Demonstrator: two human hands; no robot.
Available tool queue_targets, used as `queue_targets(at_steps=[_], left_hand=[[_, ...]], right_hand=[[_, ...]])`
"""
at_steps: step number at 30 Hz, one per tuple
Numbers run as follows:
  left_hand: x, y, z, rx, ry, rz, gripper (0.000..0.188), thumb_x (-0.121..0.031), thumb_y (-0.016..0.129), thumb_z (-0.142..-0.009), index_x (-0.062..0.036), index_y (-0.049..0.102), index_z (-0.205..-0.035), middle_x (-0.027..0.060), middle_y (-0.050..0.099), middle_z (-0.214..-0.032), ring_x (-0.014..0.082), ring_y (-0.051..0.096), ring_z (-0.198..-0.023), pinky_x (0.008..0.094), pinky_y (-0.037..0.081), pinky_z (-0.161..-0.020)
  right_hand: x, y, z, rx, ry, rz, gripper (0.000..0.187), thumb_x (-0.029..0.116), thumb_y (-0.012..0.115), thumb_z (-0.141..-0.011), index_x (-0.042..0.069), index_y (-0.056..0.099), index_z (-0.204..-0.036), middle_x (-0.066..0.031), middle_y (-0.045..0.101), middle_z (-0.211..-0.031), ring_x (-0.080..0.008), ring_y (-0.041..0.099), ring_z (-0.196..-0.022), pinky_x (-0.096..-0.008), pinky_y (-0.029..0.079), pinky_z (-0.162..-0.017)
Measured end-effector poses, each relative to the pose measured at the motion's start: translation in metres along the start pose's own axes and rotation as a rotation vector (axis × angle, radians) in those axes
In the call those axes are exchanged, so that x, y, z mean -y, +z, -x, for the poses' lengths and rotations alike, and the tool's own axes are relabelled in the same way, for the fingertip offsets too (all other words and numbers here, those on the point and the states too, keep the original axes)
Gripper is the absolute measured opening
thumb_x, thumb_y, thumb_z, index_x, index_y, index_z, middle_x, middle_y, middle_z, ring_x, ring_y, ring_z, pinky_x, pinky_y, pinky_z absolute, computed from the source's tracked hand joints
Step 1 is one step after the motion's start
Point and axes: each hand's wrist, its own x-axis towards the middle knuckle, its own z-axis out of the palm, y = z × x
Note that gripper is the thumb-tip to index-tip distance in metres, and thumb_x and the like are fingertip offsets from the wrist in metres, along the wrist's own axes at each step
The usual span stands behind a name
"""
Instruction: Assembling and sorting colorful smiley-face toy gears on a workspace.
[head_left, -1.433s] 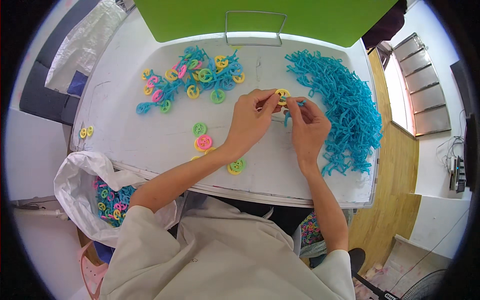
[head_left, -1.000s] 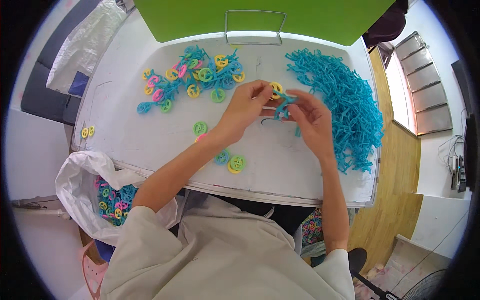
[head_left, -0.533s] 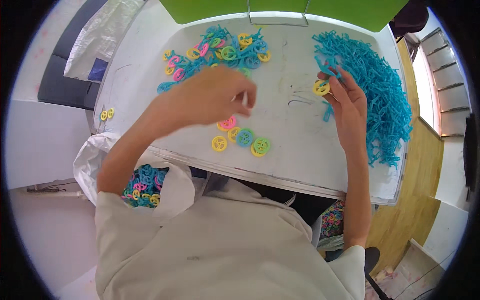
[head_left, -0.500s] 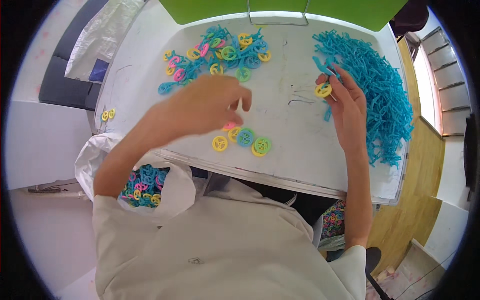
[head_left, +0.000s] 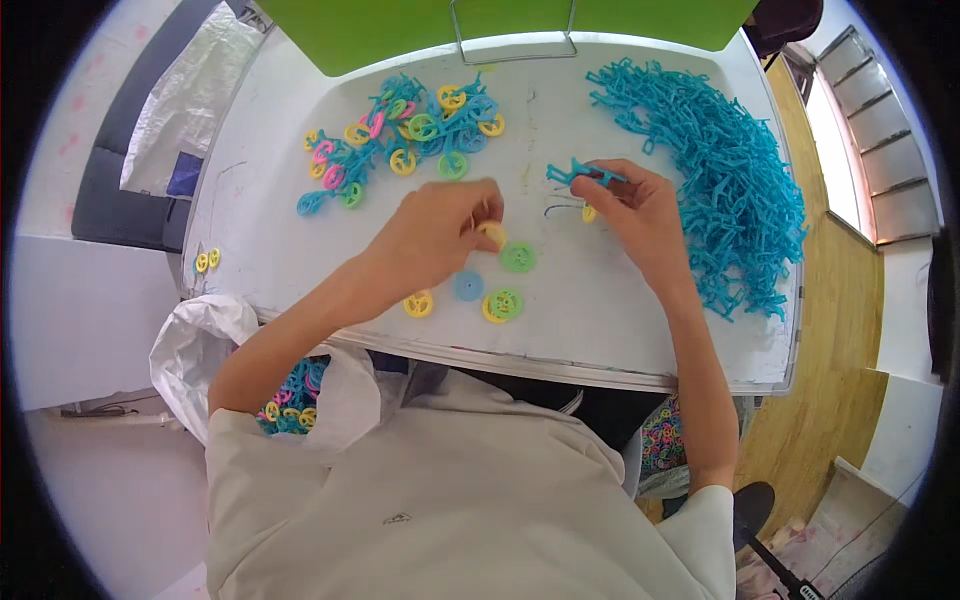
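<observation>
Between the fingertips of my left hand [head_left: 440, 235] a yellow plastic wheel [head_left: 493, 236] is pinched, just above the tabletop. My right hand [head_left: 635, 215] is closed on a blue plastic frame piece [head_left: 575, 175], and a yellow wheel [head_left: 589, 212] shows below its fingers, seen edge-on. Below the left hand lie a blue wheel [head_left: 468, 286], a yellow wheel [head_left: 418, 304] and a green wheel [head_left: 518, 257]. Another green wheel [head_left: 506, 303] overlaps a yellow one.
Blue frame pieces form a large heap [head_left: 720, 170] on the right. Pieces with coloured wheels are piled [head_left: 400, 130] at the back left of the white table [head_left: 270, 230]. A white bag [head_left: 210, 325] of similar pieces hangs at the front left. A green panel [head_left: 400, 30] stands behind.
My left hand has moved right and taken up a yellow wheel from the loose ones. The right hand has come inward, turning the blue frame piece. The view has shifted slightly.
</observation>
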Motion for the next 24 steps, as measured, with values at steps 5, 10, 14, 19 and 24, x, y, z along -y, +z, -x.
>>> queue_targets(at_steps=[5,10,14,19,24], left_hand=[[-0.014,-0.002,-0.032,-0.161,-0.077,0.457,0.018,-0.016,0.067,-0.083,-0.0005,0.062,-0.09,0.0056,0.065,-0.077,0.014,0.063,-0.076,0.0267,0.049,-0.063],[-0.014,0.014,-0.047,-0.056,-0.169,0.724,0.024,-0.026,0.063,-0.09,-0.0027,0.061,-0.094,0.0033,0.063,-0.09,0.013,0.064,-0.082,0.0258,0.052,-0.065],[-0.013,0.021,-0.047,-0.049,-0.194,0.843,0.026,-0.028,0.06,-0.092,-0.0029,0.058,-0.098,0.0051,0.062,-0.095,0.0157,0.065,-0.084,0.0279,0.055,-0.067],[-0.007,0.026,-0.05,-0.016,-0.217,0.906,0.02,-0.021,0.057,-0.094,-0.0013,0.056,-0.098,0.0092,0.062,-0.096,0.0195,0.066,-0.088,0.0301,0.058,-0.07],[-0.006,0.022,-0.052,-0.026,-0.157,0.711,0.016,-0.015,0.058,-0.093,0.0005,0.057,-0.095,0.0087,0.063,-0.093,0.0173,0.066,-0.085,0.0291,0.058,-0.07]], right_hand=[[-0.003,-0.011,-0.003,0.021,-0.058,0.21,0.017,0.007,0.069,-0.083,-0.001,0.067,-0.097,-0.0045,0.067,-0.085,-0.0094,0.061,-0.076,-0.022,0.048,-0.068],[-0.005,-0.019,-0.003,0.048,-0.206,0.254,0.016,0.007,0.069,-0.082,0.0,0.068,-0.096,-0.0045,0.067,-0.085,-0.0104,0.062,-0.079,-0.0234,0.048,-0.068],[0.003,-0.016,0.0,0.012,-0.166,0.269,0.015,0.006,0.07,-0.08,0.0,0.068,-0.094,-0.0052,0.068,-0.086,-0.0118,0.062,-0.082,-0.0263,0.048,-0.073],[0.002,-0.014,0.001,-0.013,-0.223,0.391,0.015,0.005,0.069,-0.079,0.0,0.068,-0.092,-0.0063,0.069,-0.087,-0.0129,0.062,-0.082,-0.0277,0.048,-0.073],[0.004,-0.016,0.0,0.053,-0.125,0.23,0.014,0.005,0.069,-0.079,0.0,0.068,-0.092,-0.008,0.068,-0.084,-0.0132,0.062,-0.077,-0.0267,0.048,-0.073]])
